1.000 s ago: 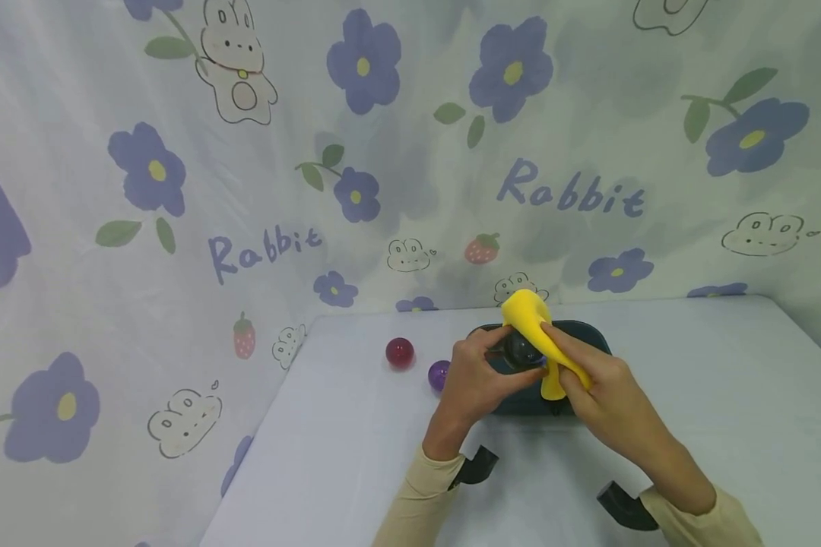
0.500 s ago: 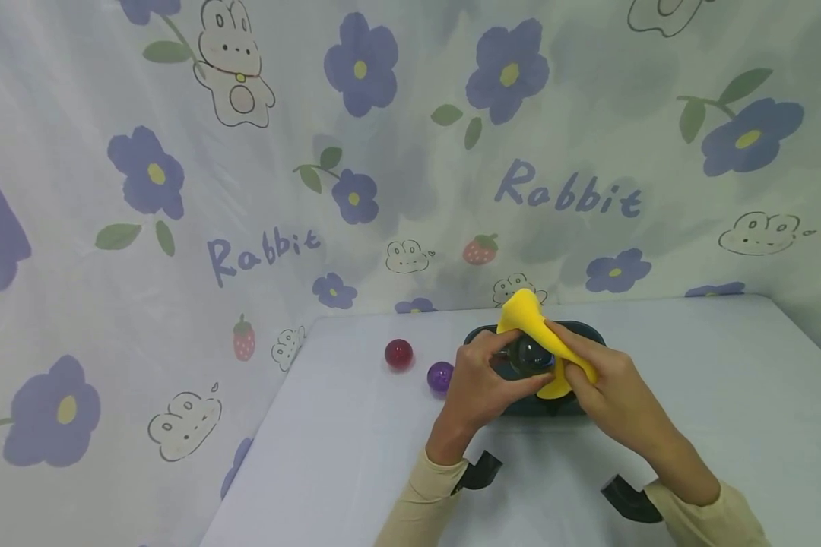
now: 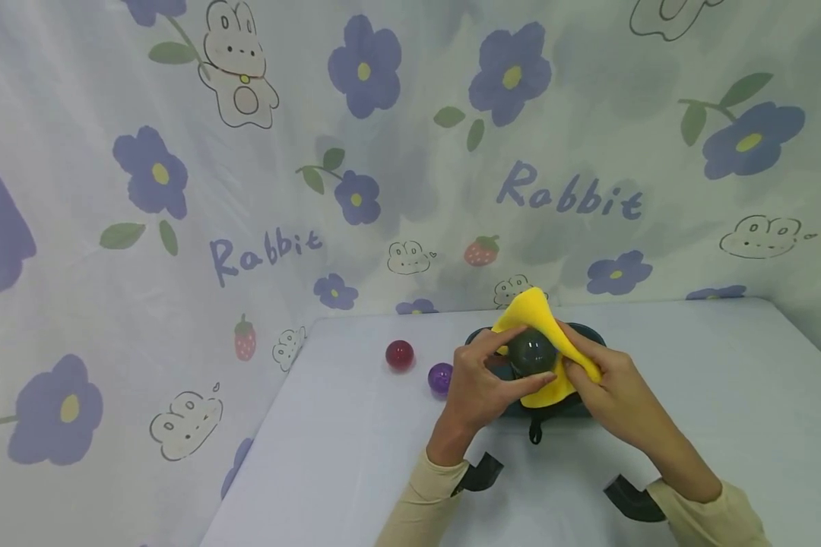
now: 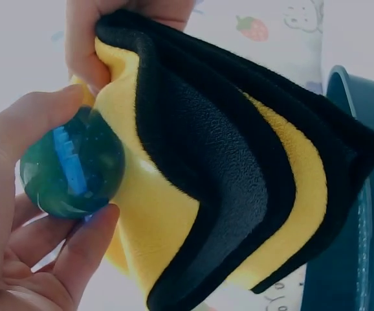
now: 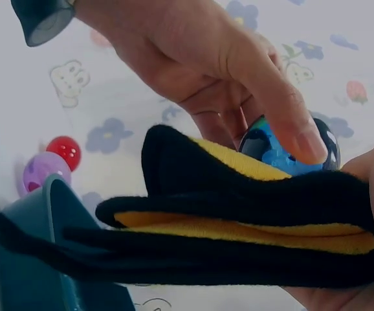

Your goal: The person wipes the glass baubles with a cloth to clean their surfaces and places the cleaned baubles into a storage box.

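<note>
Toward the bench's (image 3: 711,395) far edge, the left hand's (image 3: 475,380) half-spread fingers are steadying the ball (image 3: 532,352), while the right hand's (image 3: 612,387) curled fingers, pinching the cloth (image 3: 528,308), should be pressing evenly.

Soft light leaves glints on the dark ball (image 3: 532,353).

The white table (image 3: 342,456) bears a red ball (image 3: 400,355); a purple ball (image 3: 441,379) lies nearby. A teal bin (image 5: 32,285) stands farther right
</note>
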`<move>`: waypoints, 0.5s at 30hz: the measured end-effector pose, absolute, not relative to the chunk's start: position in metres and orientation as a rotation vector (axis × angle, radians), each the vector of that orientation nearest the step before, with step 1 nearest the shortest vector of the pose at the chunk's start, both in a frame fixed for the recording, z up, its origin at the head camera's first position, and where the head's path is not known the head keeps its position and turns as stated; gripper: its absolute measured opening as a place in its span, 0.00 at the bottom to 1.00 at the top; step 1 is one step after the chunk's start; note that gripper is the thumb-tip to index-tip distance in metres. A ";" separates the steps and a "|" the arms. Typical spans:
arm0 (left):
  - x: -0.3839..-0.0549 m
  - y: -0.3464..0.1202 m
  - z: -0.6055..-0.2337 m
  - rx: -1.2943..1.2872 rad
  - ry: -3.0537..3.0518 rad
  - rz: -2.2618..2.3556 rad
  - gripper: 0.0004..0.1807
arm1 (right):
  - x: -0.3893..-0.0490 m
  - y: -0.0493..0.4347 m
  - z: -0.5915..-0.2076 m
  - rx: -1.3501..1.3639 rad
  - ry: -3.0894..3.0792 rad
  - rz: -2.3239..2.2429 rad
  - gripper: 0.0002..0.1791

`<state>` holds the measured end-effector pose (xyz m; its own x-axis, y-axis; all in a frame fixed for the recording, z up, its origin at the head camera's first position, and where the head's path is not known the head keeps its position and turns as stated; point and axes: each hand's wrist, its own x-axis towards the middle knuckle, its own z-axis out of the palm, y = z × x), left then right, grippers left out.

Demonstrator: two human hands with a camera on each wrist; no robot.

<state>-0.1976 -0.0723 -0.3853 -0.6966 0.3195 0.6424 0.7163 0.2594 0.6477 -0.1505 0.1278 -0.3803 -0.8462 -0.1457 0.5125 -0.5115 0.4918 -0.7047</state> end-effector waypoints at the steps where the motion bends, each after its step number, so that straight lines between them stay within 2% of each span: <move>1: -0.198 -0.072 -0.386 -0.928 -2.154 -1.432 0.36 | -0.150 0.127 -0.380 0.540 -2.362 1.316 0.29; 15: -0.203 -0.071 -0.390 -0.738 -2.156 -1.737 0.30 | -0.147 0.120 -0.378 0.481 -2.451 1.355 0.30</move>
<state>-0.2030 -0.0712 -0.3897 -0.8319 0.2151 0.5116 0.5456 0.1485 0.8248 -0.1472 0.1205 -0.3782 -0.8993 -0.1450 0.4126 -0.4265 0.4997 -0.7539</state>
